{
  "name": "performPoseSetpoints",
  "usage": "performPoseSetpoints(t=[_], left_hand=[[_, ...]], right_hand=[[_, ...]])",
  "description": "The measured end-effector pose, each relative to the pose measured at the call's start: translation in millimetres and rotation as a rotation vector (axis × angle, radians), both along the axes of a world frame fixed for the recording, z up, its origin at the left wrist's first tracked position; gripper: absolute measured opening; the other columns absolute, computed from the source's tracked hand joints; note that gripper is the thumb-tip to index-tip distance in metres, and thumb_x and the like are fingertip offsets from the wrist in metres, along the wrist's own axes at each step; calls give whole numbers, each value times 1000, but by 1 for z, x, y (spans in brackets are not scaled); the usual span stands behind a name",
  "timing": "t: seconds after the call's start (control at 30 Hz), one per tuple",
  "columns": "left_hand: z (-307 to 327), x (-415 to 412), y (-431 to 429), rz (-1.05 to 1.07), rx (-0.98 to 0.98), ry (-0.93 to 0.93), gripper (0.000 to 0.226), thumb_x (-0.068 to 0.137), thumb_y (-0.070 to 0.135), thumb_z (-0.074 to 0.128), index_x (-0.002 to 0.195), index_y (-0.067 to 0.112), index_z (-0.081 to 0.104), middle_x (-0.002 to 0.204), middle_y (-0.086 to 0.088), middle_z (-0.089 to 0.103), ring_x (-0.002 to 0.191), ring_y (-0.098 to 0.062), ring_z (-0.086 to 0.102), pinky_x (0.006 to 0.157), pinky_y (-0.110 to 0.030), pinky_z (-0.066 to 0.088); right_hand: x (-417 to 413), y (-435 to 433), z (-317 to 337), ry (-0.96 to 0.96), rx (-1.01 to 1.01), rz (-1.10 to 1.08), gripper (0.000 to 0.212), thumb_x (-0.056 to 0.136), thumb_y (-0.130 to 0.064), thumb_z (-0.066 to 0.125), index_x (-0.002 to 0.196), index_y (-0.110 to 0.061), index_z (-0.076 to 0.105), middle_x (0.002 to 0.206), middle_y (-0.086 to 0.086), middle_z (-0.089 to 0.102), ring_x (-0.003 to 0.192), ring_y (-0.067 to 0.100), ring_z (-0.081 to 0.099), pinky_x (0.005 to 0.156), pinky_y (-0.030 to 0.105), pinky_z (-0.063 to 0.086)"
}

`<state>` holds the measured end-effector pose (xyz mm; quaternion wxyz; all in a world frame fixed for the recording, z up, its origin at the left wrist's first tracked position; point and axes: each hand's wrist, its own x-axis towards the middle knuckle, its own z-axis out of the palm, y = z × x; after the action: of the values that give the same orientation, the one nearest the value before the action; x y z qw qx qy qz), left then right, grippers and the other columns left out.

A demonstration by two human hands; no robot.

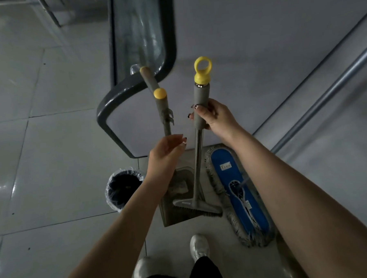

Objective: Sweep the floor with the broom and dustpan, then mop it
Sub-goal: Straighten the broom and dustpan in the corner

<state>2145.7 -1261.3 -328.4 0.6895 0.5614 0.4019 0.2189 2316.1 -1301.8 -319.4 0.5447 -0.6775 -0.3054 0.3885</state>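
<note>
A grey broom point(198, 170) with a yellow ring cap stands upright, its bristle head resting in the grey dustpan point(176, 215) on the floor. My right hand point(214, 118) grips the broom's thick grey grip. The dustpan's thin handle point(163, 110), topped with a yellow cap, rises to the left of the broom. My left hand point(165, 154) lies over this handle's lower part with its fingers loosely curved. Whether it grips the handle is hidden. A blue flat mop point(238, 191) with a grey fringe lies on the floor to the right.
A black bin point(123, 188) with a clear liner stands left of the dustpan. A dark handrail point(104, 113) with a glass panel curves behind the tools, and another wooden-tipped stick point(147, 77) leans there. A metal pole point(324, 93) slants across the right. My shoes point(199, 246) are below.
</note>
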Motion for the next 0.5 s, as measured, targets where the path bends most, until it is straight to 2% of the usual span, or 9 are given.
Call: performPoseSetpoints(t=[0.07,0.17,0.23,0.3,0.4,0.5], left_hand=[[9,-9,5,-24,24,-13,21,87,8,61,92,28,63,97,7,68,97,-9,64,92,-29,49],[21,-26,22,-49,70,-42,19,86,9,62,93,27,63,94,10,69,91,-2,64,85,-21,50],[29,-38,37,-54,90,-73,21,85,9,63,90,29,63,89,14,69,84,5,64,74,-12,50],[33,-53,51,-74,82,-103,20,85,10,64,89,30,63,89,13,69,81,7,64,67,-9,50],[42,-71,69,-123,69,-143,20,85,10,64,91,29,63,91,12,69,82,6,64,68,-10,50],[46,-80,86,-149,29,-151,20,84,10,65,94,28,62,96,8,68,90,-2,64,79,-16,49]], right_hand=[[-9,-2,16,-12,36,-11,17,95,-20,53,109,-11,54,90,1,68,86,8,66,79,23,54],[-28,0,40,-37,91,-60,14,94,-22,53,105,-15,57,87,1,69,81,6,68,77,21,55],[-41,4,56,-47,136,-121,12,93,-26,54,102,-19,54,83,-1,70,80,7,69,79,26,56],[-54,6,68,-68,159,-188,15,90,-31,56,99,-23,48,81,-1,71,82,13,69,82,32,55],[-70,6,83,-124,181,-261,12,93,-30,54,98,-24,45,79,-2,71,82,11,70,79,28,54],[-83,8,93,-136,218,-307,5,96,-26,49,98,-23,46,83,-1,69,80,6,69,75,23,54]])
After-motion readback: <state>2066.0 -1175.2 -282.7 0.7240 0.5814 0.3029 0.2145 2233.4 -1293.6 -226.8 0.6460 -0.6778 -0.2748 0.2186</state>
